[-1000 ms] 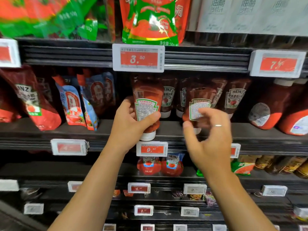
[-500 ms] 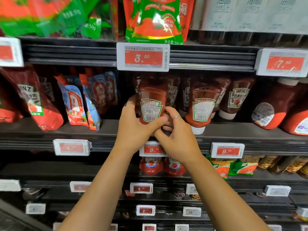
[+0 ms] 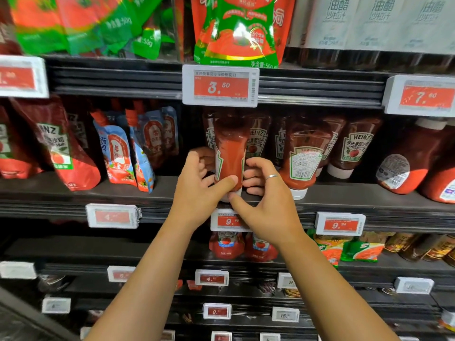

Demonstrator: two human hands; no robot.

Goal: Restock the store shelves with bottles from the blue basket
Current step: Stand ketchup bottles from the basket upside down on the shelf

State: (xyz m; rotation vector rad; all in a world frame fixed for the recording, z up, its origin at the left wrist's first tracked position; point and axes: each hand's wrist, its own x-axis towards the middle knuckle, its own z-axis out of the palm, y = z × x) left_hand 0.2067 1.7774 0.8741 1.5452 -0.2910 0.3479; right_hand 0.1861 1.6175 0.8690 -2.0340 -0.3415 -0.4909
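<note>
Between both hands (image 3: pixel 197 193), Heinz bottle (image 3: pixel 230 153)

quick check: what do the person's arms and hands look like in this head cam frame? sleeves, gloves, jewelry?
Both forearms are bare up to the frame's bottom edge: no sleeves, gloves, watch or wristband in view. The left hand wears nothing. The right hand has one thin, plain silver ring on a finger.

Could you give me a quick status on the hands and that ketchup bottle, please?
Left hand and right hand both grip the ketchup bottle. Bottle cap-down at the shelf front, side-on. Neighbouring ketchup bottle close on its right.
</note>
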